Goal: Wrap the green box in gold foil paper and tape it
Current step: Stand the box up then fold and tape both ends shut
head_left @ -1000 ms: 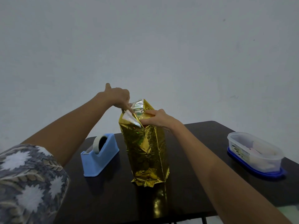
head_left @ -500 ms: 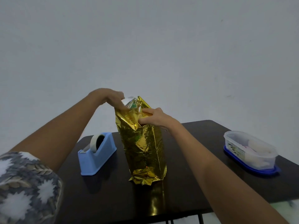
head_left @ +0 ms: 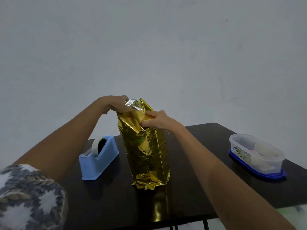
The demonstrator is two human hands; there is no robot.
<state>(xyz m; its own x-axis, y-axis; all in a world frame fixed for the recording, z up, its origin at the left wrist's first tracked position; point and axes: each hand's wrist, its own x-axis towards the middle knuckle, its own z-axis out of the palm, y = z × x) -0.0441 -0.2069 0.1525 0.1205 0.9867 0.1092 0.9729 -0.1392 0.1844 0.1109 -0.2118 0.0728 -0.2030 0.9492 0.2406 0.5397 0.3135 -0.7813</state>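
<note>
Standing foil parcel [head_left: 146,151] (dark table [head_left: 207,140])

Both forearms were bare from elbow to wrist, with no watch, ring or bracelet in sight. The left hand [head_left: 114,103] and right hand [head_left: 157,120] wore no gloves. Only the left arm showed clothing — a short sleeve [head_left: 28,196] of soft fabric, grey-blue and tan, printed with white jagged, leaf-like shapes.
</note>
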